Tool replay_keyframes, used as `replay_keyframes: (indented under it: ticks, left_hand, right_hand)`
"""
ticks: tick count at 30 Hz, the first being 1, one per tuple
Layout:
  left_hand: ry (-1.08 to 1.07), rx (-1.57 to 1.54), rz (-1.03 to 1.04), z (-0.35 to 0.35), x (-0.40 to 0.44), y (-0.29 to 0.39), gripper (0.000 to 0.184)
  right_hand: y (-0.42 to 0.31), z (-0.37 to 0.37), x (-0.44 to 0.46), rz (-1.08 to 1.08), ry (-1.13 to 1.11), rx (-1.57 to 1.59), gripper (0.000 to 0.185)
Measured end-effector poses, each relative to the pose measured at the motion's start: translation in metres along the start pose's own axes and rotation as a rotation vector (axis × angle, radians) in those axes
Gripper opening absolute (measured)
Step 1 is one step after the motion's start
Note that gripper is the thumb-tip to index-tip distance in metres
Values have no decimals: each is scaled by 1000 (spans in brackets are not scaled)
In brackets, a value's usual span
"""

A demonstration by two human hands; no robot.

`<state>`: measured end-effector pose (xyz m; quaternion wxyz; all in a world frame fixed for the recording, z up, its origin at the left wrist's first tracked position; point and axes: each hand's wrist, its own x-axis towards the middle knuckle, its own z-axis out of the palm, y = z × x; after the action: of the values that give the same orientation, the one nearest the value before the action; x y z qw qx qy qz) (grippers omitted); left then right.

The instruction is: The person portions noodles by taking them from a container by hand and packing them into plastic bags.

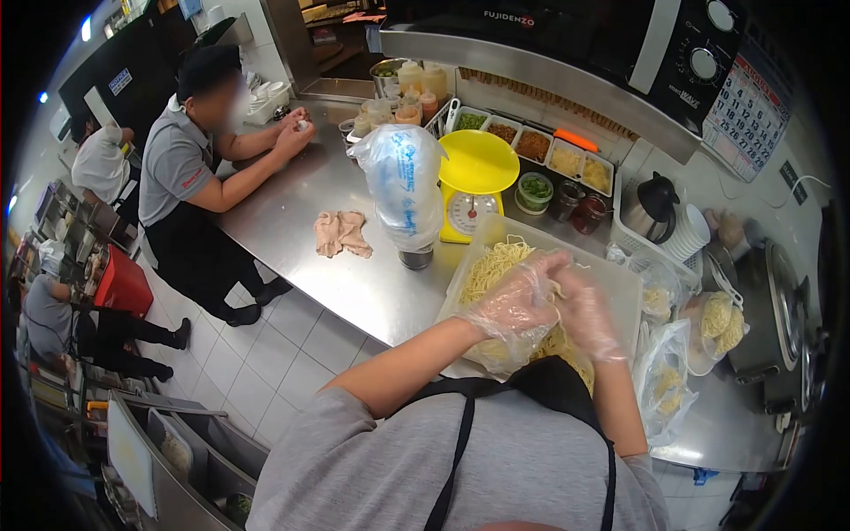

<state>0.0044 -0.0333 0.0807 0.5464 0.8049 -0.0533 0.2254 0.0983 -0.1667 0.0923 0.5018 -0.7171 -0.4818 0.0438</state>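
Note:
A clear plastic glove covers my left hand (515,301), whose fingers curl closed over the noodles (498,265) in a translucent plastic tub (611,281). A few strands show between my hands. My right hand (588,311), also gloved, is beside it above the same tub, smeared by motion, so its grip does not show. Just behind the tub stands a kitchen scale (472,215) with a yellow pan (479,162). To its left a plastic bag (403,186) sits over a dark container.
A crumpled cloth (342,234) lies on the steel table (292,212). Topping trays (535,142), jars and squeeze bottles line the back. Bagged noodles (666,389) and a cooker (768,305) stand at right. A microwave (522,44) overhangs. A co-worker (190,150) leans on the table at left.

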Motion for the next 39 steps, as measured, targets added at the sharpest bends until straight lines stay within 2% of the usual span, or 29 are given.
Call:
replay_keyframes:
  ticks: [2, 3, 4, 6, 7, 8, 9, 10, 13, 15, 16, 17, 18, 19, 21, 23, 24, 26, 28, 29, 30, 32, 34, 37, 39]
  left_hand:
    - [-94, 6, -61, 1, -2, -16, 76]
    - [-92, 5, -60, 2, -3, -19, 76]
    - [-54, -64, -55, 0, -5, -21, 75]
    - [-13, -129, -53, -9, -8, -20, 75]
    - [15, -302, -176, -15, -8, -17, 75]
    - [43, -477, -299, -18, -8, -13, 74]
    - [49, -482, -298, -18, -8, -11, 74]
    - [68, -445, -266, -18, -7, -9, 74]
    - [111, -393, -235, -8, -8, -13, 75]
    - [148, -368, -225, -5, -6, -18, 76]
    - [157, -116, -134, -5, -8, -20, 79]
    - [161, 137, -40, -5, -9, -21, 82]
    - [159, 138, -41, -3, -9, -20, 82]
    - [154, 126, -44, 3, -8, -15, 82]
    - [154, 120, -33, 6, 3, -5, 82]
    - [11, 126, -131, 9, 11, 2, 62]
    - [8, 118, -138, 9, 13, -1, 62]
    - [-69, 72, -167, 2, 22, -7, 40]
    - [-46, 106, -86, -7, 23, -5, 36]
    - [-26, 132, -24, -10, 22, -5, 31]
    - [-25, 128, -25, -12, 23, -8, 31]
    - [-177, 281, 48, -12, 18, -16, 31]
    - [-195, 339, -9, -9, 14, -5, 32]
    - [-192, 460, -71, -8, 21, -9, 35]
    - [-173, 515, -84, -10, 26, -17, 37]
  right_hand:
    - [9, 6, 9, -10, -476, -694, 27]
    - [8, 8, 11, -83, -487, -813, 27]
    - [3, 5, 12, -89, -484, -812, 27]
    - [-21, -12, 14, -26, -322, -394, 30]
    - [-32, -20, 13, -28, -325, -395, 30]
    - [-41, -28, 11, -43, -193, -324, 42]
    - [-46, -33, 8, -58, -63, -253, 55]
    - [-35, -26, 4, -59, -68, -255, 55]
    - [2, -3, -8, 23, -100, -224, 75]
    - [7, -5, -7, 160, -261, -351, 71]
    - [7, -9, -6, 163, -264, -348, 71]
    - [5, -17, -3, 262, -269, -331, 68]
    - [1, -23, 1, 361, -273, -314, 66]
    - [-6, -27, 2, 362, -272, -314, 66]
    - [-22, -34, 11, 102, -186, -83, 58]
    - [-38, -41, 26, 42, -242, -157, 54]
    - [-46, -45, 31, -17, -299, -226, 50]
    - [-67, -58, 43, 2, -366, -333, 53]
    - [-91, -68, 53, 103, -548, -569, 65]
    - [-94, -72, 57, 141, -549, -576, 73]
    - [-93, -74, 63, 143, -552, -578, 73]
    - [-91, -74, 67, 147, -557, -608, 74]
    - [-106, -73, 70, 112, -584, -673, 73]
    - [-145, -76, 83, 224, -661, -848, 70]
    - [-145, -86, 96, 120, -616, -896, 64]
